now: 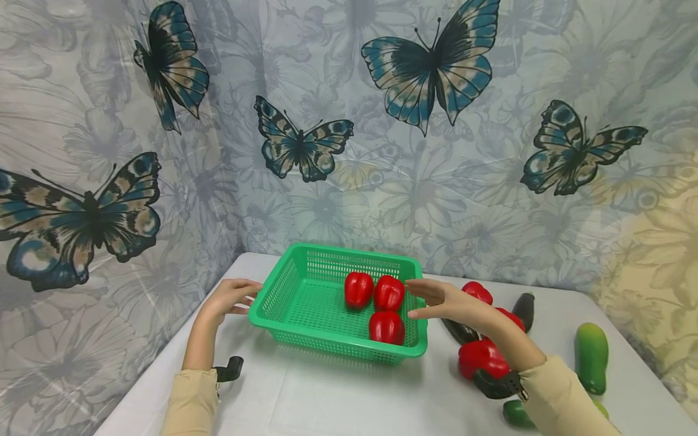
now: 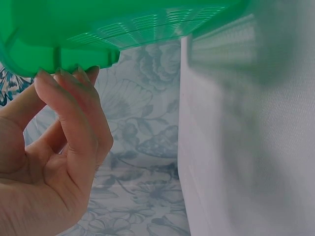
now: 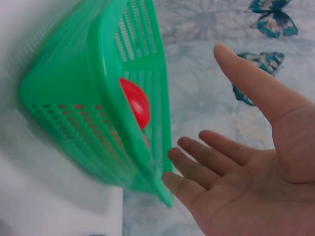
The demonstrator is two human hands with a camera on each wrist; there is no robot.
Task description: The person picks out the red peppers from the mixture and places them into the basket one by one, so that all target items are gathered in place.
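A green plastic basket [image 1: 322, 346] stands on the white table with three red bell peppers in its right half: a left one [image 1: 358, 289], a back one [image 1: 389, 293] and a front one [image 1: 386, 327]. My left hand [image 1: 231, 298] is at the basket's left side; in the left wrist view its bent fingertips [image 2: 44, 76] touch the basket's outer rim [image 2: 29, 66]. Over by the right rim, my right hand [image 1: 449, 301] has thumb and fingers spread apart and holds nothing. The right wrist view shows its palm [image 3: 246, 191] facing the basket, fingertips close to the rim.
Right of the basket, partly behind my right arm, lie several red bell peppers [image 1: 482, 358] and dark eggplants [image 1: 525, 312]. Farther right is a long green vegetable [image 1: 592, 357], with another green one [image 1: 517, 414] near the front. A butterfly-patterned cloth [image 1: 327, 212] hangs behind the table.
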